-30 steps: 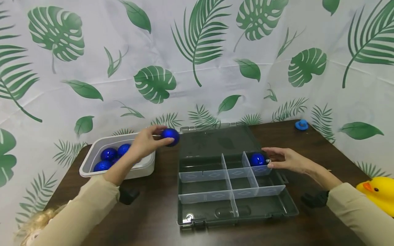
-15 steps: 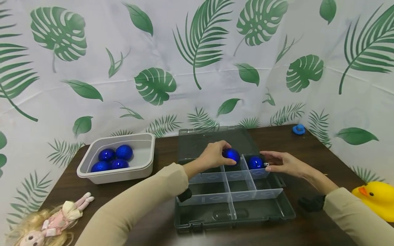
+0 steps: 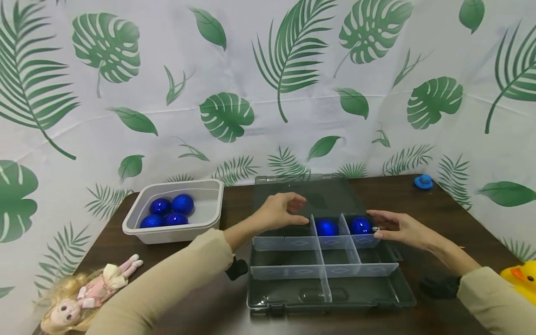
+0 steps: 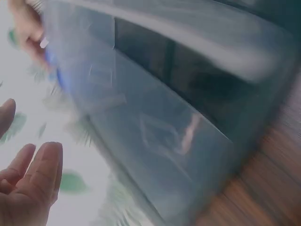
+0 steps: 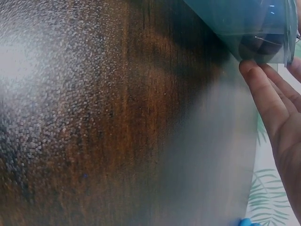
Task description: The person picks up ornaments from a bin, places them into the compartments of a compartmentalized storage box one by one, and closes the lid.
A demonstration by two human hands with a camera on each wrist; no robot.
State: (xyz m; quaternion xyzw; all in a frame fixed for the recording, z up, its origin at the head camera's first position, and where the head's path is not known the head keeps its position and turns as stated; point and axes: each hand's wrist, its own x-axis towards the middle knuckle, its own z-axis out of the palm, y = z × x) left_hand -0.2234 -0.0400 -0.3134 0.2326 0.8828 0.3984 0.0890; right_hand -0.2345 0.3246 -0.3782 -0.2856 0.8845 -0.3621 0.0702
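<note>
My left hand [image 3: 279,211] hovers over the back-left compartment of a dark see-through divided box [image 3: 278,287], fingers spread and nothing between them. Just right of it, a matte blue bauble [image 3: 327,228] sits in the back-middle compartment. A shiny blue bauble [image 3: 360,225] with a silver cap fills the back-right one. My right hand [image 3: 403,229] rests at that corner, thumb beside the cap; in the right wrist view its fairly straight fingers [image 5: 268,92] touch the box's edge. The left wrist view is blurred, with the left hand [image 4: 35,183] beside the box wall.
A white tub [image 3: 180,233] with several blue baubles [image 3: 183,204] stands on the left. In front of it lies a doll [image 3: 94,295]. A blue rubber duck [image 3: 424,182] sits at the back right, a yellow duck [image 3: 523,277] at the right edge. The box's lid [image 3: 293,190] lies open backward.
My left hand carried the matte blue bauble rightward from near the tub, let it go in the back-middle compartment, then drew back left. The right hand stayed at the box's corner.
</note>
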